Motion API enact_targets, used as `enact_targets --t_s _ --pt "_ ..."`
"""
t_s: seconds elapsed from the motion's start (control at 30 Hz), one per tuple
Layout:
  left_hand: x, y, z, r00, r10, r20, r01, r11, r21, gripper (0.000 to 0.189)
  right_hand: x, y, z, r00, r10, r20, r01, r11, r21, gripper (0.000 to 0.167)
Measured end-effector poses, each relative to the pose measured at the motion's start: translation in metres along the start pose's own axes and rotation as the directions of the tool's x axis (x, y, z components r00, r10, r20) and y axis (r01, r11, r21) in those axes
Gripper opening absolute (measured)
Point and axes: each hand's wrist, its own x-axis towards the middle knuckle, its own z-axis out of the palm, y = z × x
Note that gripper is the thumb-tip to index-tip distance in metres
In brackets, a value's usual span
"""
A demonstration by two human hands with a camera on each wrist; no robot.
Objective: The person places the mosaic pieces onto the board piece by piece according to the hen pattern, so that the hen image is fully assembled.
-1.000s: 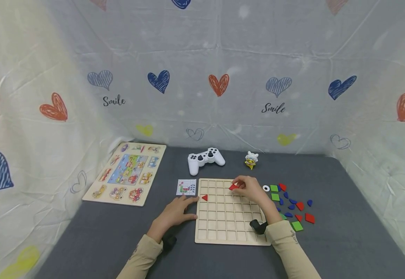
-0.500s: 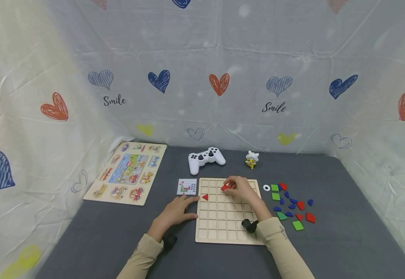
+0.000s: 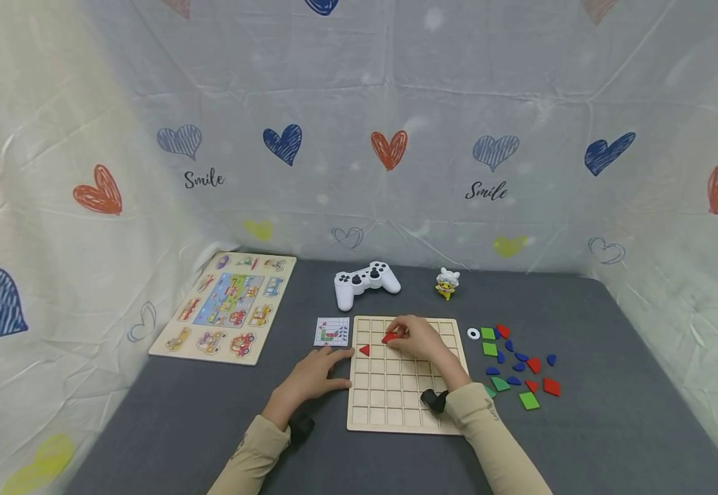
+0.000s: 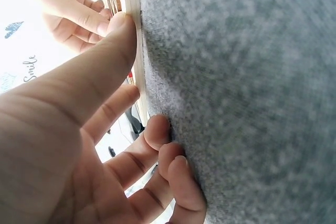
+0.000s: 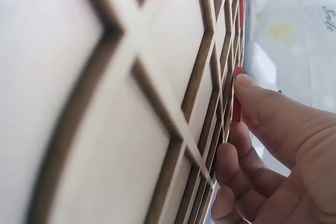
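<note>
A wooden grid board (image 3: 394, 399) lies flat on the dark table. My right hand (image 3: 419, 340) pinches a red piece (image 5: 238, 103) between thumb and fingers at the board's upper part; its full outline is partly hidden by the fingers. One red triangle (image 3: 365, 350) sits in a cell near the board's left edge. At that edge my left hand (image 3: 312, 375) rests on the table, its thumb and index fingertip touching the board's side, as the left wrist view shows. Just beyond the left hand lies a small pattern card (image 3: 332, 331) with a coloured picture on a grid.
Right of the board lie loose pieces: green squares (image 3: 528, 401), red ones (image 3: 551, 387), blue half-rounds (image 3: 492, 371) and a white ring (image 3: 473, 334). Behind stand a white game controller (image 3: 367, 280) and a small figurine (image 3: 446, 283). A wooden picture puzzle (image 3: 264, 295) lies at the left.
My right hand has moved left across the upper part of the board with the red piece and a little nearer to the red triangle. The left hand has stayed in place.
</note>
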Motion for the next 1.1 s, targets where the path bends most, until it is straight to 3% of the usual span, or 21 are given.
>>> enact_targets --t_s 0.47,0.73,1.1 --pt "0.0009 -0.0006 0.0012 1.0 0.013 0.0 -0.013 1.0 0.018 0.064 0.0007 -0.0018 0.0026 0.999 0.017 0.031 -0.019 0.998 0.055 0.018" --pt "0.0004 -0.0002 0.0003 1.0 0.004 0.004 -0.004 1.0 0.015 0.064 -0.0028 -0.0022 -0.0038 0.996 -0.062 0.071 0.057 0.996 0.062 0.019" --pt "0.0006 -0.0014 0.0008 1.0 0.005 0.003 -0.005 1.0 0.012 0.063 0.0023 0.0003 0.0014 0.996 -0.059 0.062 0.057 0.997 0.042 0.016"
